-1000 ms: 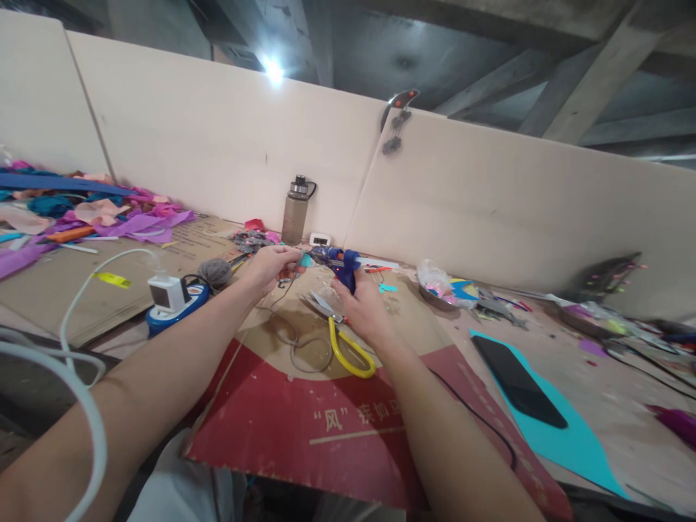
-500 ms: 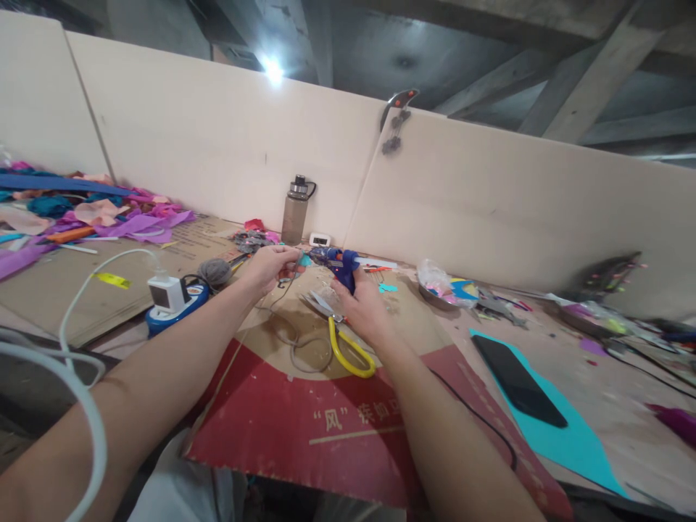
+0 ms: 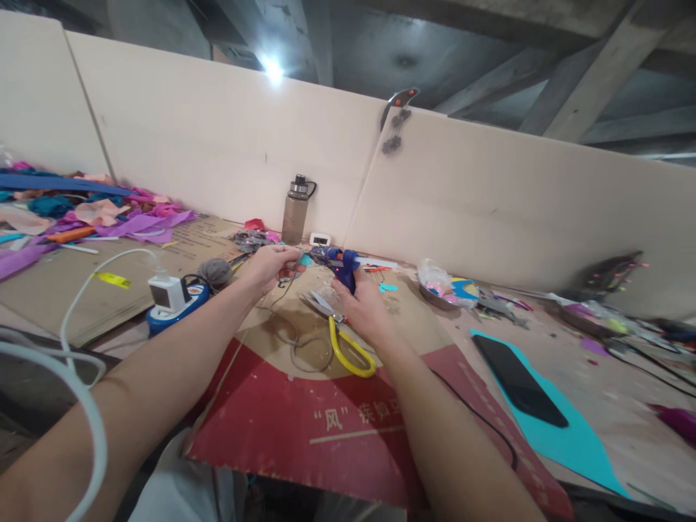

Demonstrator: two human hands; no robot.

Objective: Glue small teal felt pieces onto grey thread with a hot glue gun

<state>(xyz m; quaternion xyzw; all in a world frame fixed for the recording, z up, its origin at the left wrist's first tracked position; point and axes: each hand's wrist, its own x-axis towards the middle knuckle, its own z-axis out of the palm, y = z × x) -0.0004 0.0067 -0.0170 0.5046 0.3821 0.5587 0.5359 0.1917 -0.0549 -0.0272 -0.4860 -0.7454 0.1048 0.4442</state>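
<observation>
My left hand [image 3: 277, 267] pinches a small turquoise piece [image 3: 305, 259], with a grey cord [image 3: 278, 297] hanging below the fingers. Wrapped round the handle of a blue glue gun [image 3: 344, 268] is my right hand [image 3: 363, 301]. The gun's nozzle points left at the turquoise piece; whether they touch is too small to tell. A white glue stick [image 3: 378, 262] sticks out of its back. Beneath the hands, scissors with yellow handles [image 3: 351, 349] lie on the red and brown cardboard [image 3: 293, 428], beside loops of the cord.
A bottle [image 3: 295, 212] stands by the wall. At left are a power socket [image 3: 177, 308] with a white charger, a grey yarn ball [image 3: 216, 272] and coloured scraps [image 3: 103, 212]. A bowl [image 3: 440, 293] and a black phone [image 3: 516, 377] on turquoise sheet lie right.
</observation>
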